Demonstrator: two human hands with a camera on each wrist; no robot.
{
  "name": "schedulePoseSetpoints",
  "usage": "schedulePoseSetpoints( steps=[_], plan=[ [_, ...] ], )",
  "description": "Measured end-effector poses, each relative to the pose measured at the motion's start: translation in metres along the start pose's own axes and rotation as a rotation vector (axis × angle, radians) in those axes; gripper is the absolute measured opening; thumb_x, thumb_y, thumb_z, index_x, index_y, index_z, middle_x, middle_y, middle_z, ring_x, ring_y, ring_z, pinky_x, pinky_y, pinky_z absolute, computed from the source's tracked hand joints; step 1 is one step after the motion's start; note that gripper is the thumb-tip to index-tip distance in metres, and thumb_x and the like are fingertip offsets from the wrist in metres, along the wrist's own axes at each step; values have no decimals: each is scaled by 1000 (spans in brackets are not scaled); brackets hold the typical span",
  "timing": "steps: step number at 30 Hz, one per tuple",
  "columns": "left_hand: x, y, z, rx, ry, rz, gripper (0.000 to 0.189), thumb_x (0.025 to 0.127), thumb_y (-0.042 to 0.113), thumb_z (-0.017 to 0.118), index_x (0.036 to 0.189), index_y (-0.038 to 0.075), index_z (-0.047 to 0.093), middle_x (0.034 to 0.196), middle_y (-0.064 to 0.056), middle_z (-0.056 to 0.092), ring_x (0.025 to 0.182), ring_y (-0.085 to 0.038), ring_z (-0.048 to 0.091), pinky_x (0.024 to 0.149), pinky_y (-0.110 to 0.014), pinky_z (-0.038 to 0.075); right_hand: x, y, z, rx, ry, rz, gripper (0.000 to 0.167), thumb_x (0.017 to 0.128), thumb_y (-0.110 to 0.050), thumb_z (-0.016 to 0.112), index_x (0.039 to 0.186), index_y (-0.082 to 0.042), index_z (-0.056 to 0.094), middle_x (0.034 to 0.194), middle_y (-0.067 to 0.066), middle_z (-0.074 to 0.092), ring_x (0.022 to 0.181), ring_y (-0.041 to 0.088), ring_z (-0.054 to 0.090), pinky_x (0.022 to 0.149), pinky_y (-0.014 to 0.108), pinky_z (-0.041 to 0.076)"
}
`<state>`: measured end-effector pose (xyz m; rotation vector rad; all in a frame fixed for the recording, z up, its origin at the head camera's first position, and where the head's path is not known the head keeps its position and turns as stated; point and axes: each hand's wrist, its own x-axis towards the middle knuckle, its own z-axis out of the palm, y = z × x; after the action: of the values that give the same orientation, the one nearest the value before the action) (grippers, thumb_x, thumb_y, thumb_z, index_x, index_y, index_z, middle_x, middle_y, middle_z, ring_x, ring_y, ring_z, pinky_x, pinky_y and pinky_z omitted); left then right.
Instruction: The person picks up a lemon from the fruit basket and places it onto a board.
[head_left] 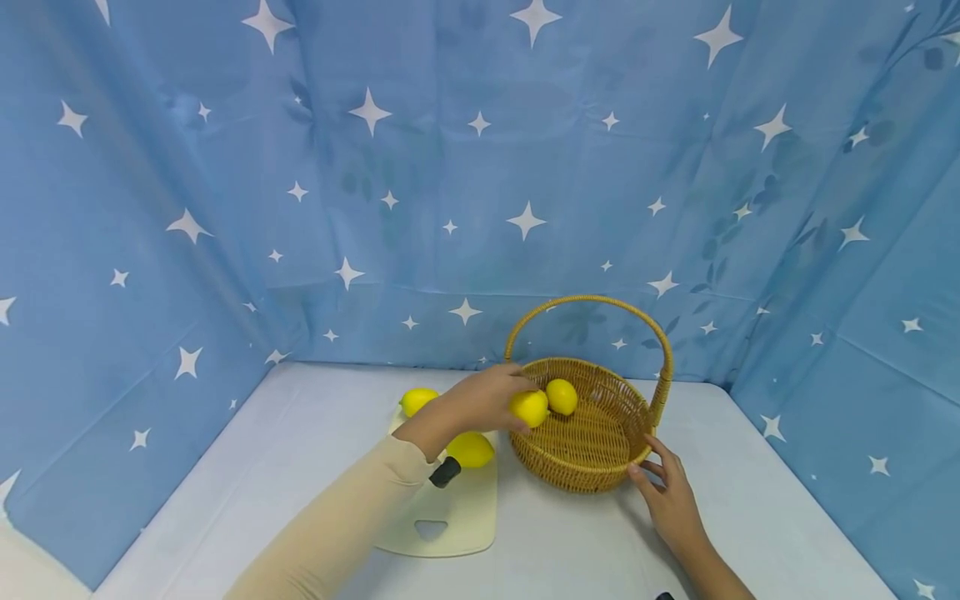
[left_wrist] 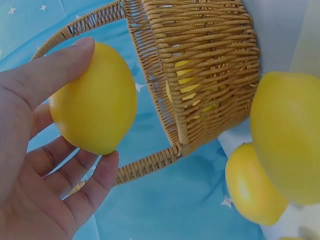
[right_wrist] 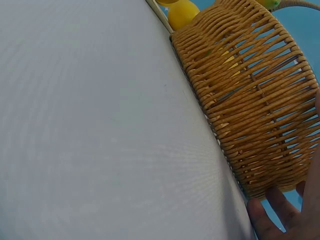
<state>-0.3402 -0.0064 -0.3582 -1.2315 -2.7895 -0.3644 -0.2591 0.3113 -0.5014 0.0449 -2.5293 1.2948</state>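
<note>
My left hand [head_left: 487, 398] holds a yellow lemon [head_left: 530, 409] between thumb and fingertips, over the left rim of a round wicker basket [head_left: 572, 477]. In the left wrist view, the held lemon [left_wrist: 97, 102] hangs beside the basket's opening. Inside the basket lies another lemon [head_left: 562, 397], glimpsed through the weave from the left wrist. My right hand [head_left: 675, 504] grips the basket's right rim, with the thumb outside. Two more lemons, one at the back [head_left: 418, 401] and one nearer [head_left: 470, 449], lie on a cream cutting board [head_left: 465, 517], partly hidden by my left arm.
The basket's tall arched handle [head_left: 588, 298] stands above it. A small black object [head_left: 445, 472] sits by my left wrist. Behind the white table [head_left: 570, 550] hangs a blue curtain [head_left: 420, 250] with white stars, and more of it rises at both sides.
</note>
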Motion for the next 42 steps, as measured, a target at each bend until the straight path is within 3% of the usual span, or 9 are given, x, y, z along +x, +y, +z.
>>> schedulePoseSetpoints(
  steps=[4,19,35,42],
  plan=[
    [-7,-2,-3,31,8,11,64,80,45,79,135,21,59,123,4,52,106,-12,52,89,-30,47,0,0,0,2,-2,0,65,102,-36,51,155,-13,22,149,24,24,124,44,45,94,61,43],
    [-38,-21,-10,41,47,-6,55,81,43,78,129,21,63,114,3,54,98,-13,53,83,-31,49,4,0,0,3,-1,-1,66,101,-37,52,155,-13,21,149,25,24,123,45,45,94,61,43],
    [-86,-57,12,7,84,-112,56,78,39,81,126,15,66,106,6,54,90,-10,51,81,-30,48,-1,0,0,12,-15,35,67,101,-41,50,155,-13,21,148,25,24,125,45,44,94,62,42],
    [-100,-68,19,25,116,-108,55,77,36,83,124,13,67,108,3,56,95,-14,53,86,-34,49,-1,0,0,12,-2,15,66,102,-38,51,155,-12,22,148,26,24,123,46,45,94,62,42]
  ],
)
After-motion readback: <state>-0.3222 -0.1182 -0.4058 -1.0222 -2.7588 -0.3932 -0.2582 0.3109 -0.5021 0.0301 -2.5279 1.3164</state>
